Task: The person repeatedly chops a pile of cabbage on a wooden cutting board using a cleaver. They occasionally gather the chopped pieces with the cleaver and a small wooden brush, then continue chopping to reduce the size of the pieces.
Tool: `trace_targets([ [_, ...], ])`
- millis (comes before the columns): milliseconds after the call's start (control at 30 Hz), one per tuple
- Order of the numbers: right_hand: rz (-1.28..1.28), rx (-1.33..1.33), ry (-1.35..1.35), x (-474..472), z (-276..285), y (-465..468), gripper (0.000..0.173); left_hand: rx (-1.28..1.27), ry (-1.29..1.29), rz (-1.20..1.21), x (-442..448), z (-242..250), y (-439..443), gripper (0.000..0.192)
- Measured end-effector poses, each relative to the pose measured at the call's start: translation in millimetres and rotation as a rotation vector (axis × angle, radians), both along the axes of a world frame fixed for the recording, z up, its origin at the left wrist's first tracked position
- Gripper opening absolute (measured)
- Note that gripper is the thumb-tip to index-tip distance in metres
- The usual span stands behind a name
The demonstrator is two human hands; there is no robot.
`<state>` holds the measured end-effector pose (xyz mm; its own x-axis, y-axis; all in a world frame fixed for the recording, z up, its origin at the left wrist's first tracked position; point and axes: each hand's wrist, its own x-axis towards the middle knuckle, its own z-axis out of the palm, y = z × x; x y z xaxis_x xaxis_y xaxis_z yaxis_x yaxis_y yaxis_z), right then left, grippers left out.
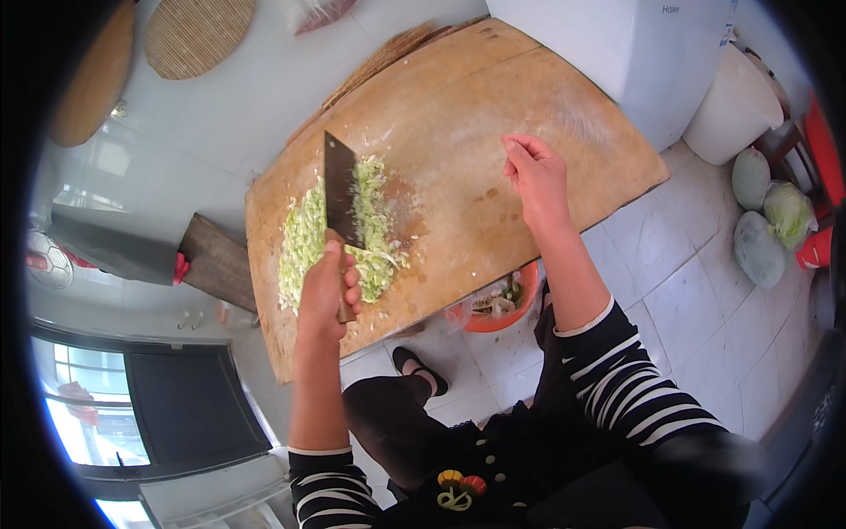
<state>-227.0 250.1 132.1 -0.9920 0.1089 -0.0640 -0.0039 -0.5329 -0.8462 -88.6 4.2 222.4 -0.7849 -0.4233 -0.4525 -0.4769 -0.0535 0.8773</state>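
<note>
My left hand (328,287) is wrapped around the wooden handle of a cleaver (340,188). Its broad dark blade stands over a heap of finely chopped pale green vegetable (375,268), possibly cabbage, with bits clinging near the blade. Chopped pieces spread on both sides of the blade, on the left part of a large wooden board (456,152). Above the board's right half, apart from the heap, is my right hand (537,173). Its fingers are curled in against the thumb, and nothing shows in them.
An orange basin (505,321) with vegetable scraps sits under the board's near edge. A white Haier appliance (562,40) stands against the far right corner. On the tiled floor at right are a white bucket (733,106), wrapped melons (759,248) and a bagged cabbage (788,213).
</note>
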Motion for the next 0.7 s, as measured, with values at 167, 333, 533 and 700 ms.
trace_targets([
  [167,-0.005,-0.01,0.02,0.5,-1.1,0.3,0.013,0.041,0.09,0.064,14.6,16.2,-20.0,0.041],
  [333,0.013,-0.002,0.016,2.3,-2.8,-2.0,0.013,0.065,-0.085,0.123,15.3,-18.6,-26.7,0.039],
  [533,-0.01,0.102,0.012,1.0,-4.3,-1.5,0.014,0.074,-0.008,0.107,19.0,-23.5,-27.2,0.039],
  [700,0.031,0.142,0.059,3.7,-6.3,-11.2,0.016,0.106,-0.01,0.096,20.5,-13.9,-36.6,0.038],
])
